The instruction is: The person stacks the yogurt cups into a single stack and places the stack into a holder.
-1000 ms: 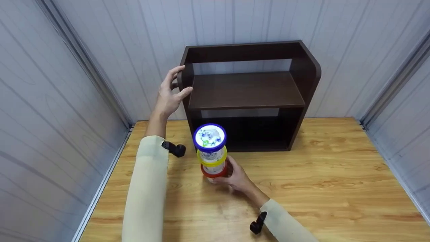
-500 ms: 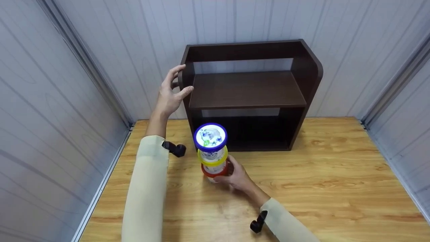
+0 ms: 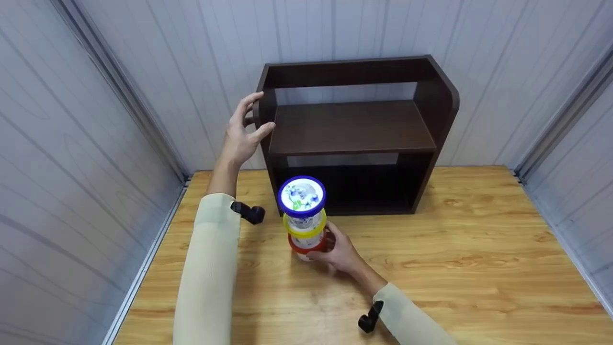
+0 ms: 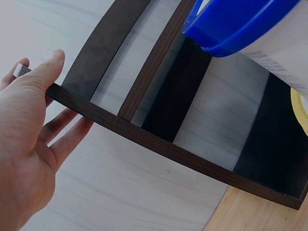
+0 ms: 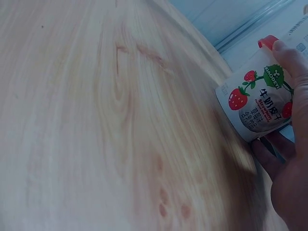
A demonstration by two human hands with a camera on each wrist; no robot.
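Note:
Three white tubs stand stacked in front of the dark brown shelf [image 3: 352,128]. On top is the blue-lidded tub [image 3: 301,195], then the yellow-lidded tub [image 3: 305,234], and the red-lidded tub [image 3: 306,250] at the bottom. My right hand [image 3: 341,251] grips the bottom tub from the right. Strawberries are printed on that red-lidded tub [image 5: 260,98] in the right wrist view, its base low over the wood. My left hand [image 3: 242,139] holds the shelf's left side panel, thumb on one face and fingers on the other. The left wrist view shows the blue lid [image 4: 231,29] close by.
The shelf has two levels and stands on a wooden table [image 3: 459,273] near the white back wall [image 3: 483,86]. More panelled walls rise at the left and right. A black wrist camera [image 3: 251,212] sits on the left sleeve, another [image 3: 368,317] on the right.
The tub stack and my right hand have shifted very slightly to the right. My left hand keeps its hold on the shelf.

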